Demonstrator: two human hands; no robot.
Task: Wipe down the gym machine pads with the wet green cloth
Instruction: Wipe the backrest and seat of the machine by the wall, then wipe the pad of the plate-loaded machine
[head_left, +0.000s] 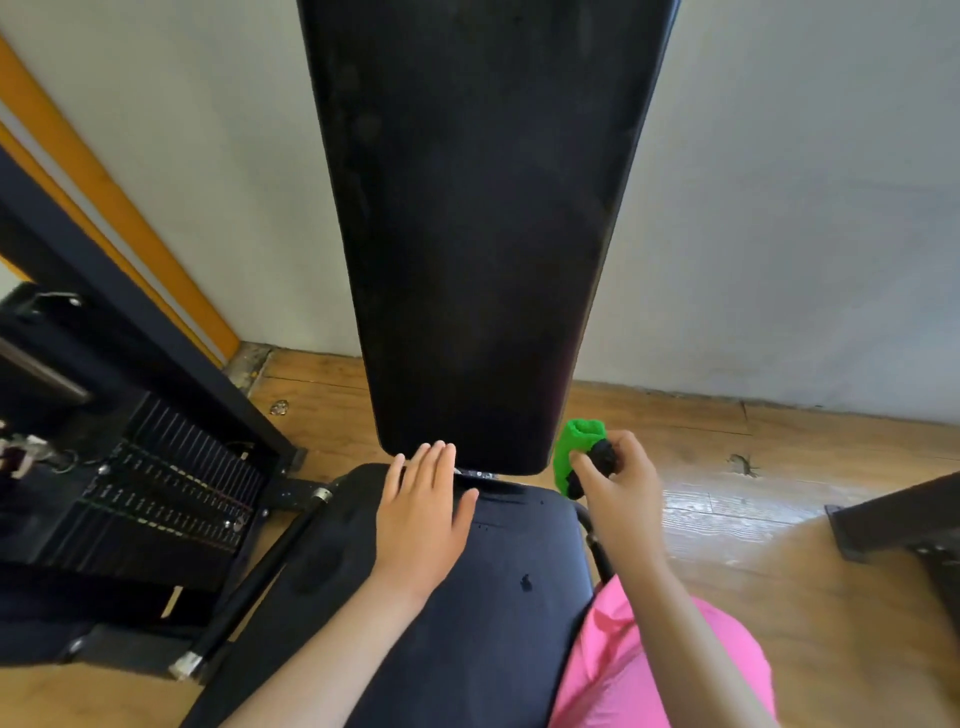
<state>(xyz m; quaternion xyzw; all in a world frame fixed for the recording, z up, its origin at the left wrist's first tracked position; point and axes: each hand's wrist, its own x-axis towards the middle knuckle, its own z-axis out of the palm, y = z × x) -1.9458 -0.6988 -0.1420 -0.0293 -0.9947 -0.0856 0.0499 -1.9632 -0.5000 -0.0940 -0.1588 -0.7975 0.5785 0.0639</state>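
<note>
Head view: left hand (423, 512) flat, fingers straight, on the seat pad (467, 623); right hand (615, 483) grips the bunched green cloth (579, 447) just right of the back pad (483, 234), and so wadded it may skip patches.

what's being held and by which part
The right hand grips the cloth at its lower end; left hand rests flat on the seat, holding nothing.

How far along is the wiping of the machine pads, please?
Done: nothing clearly; the back pad shows dull smudges, no wet streaks, and the seat pad bears a dark spot. In hand: the right hand grips the bunched green cloth beside the back pad's lower corner; the left hand rests flat on the seat pad. Left: seemingly both pads.
</note>
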